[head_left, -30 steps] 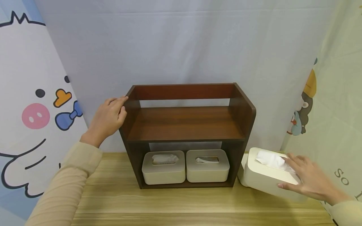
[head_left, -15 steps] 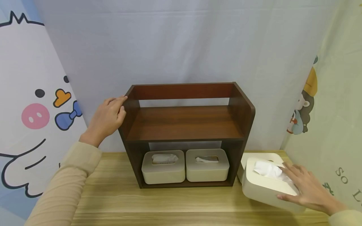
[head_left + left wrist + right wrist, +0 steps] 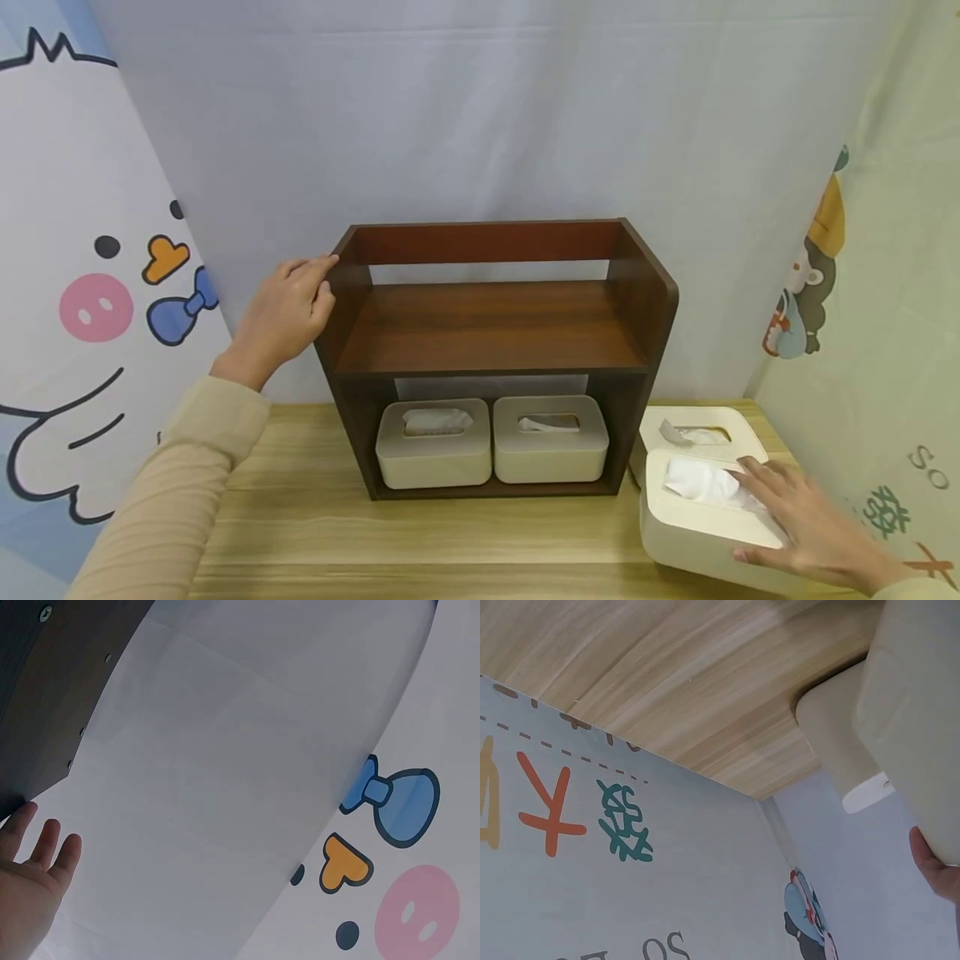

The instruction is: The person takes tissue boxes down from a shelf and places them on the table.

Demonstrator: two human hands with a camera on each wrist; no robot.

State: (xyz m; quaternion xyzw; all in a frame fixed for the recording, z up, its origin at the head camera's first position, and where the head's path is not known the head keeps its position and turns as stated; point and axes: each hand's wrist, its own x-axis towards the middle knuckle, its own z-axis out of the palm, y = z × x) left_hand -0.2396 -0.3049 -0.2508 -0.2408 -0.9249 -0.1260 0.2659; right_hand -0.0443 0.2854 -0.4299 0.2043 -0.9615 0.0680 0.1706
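My right hand (image 3: 813, 525) grips a cream tissue box (image 3: 693, 546) at the right, fingers over its top and thumb along the near side. White tissue pokes from its slot. In the right wrist view the held box (image 3: 922, 712) is lifted off the wooden tabletop. Just behind it stands another cream tissue box (image 3: 660, 421), partly hidden. My left hand (image 3: 281, 321) rests its fingertips on the upper left side of a dark brown two-tier shelf (image 3: 491, 325); the left wrist view shows its fingers (image 3: 67, 855) fairly straight and spread.
Two more cream tissue boxes sit side by side in the shelf's lower tier, one at left (image 3: 435, 467) and one at right (image 3: 551, 458). A white curtain (image 3: 487, 108) hangs behind, and printed cloths close off both sides. The wooden tabletop (image 3: 450, 542) runs along the front.
My right hand has brought its tissue box toward me and away from the box behind, whose top and slot now show more. The left hand stays put on the shelf.
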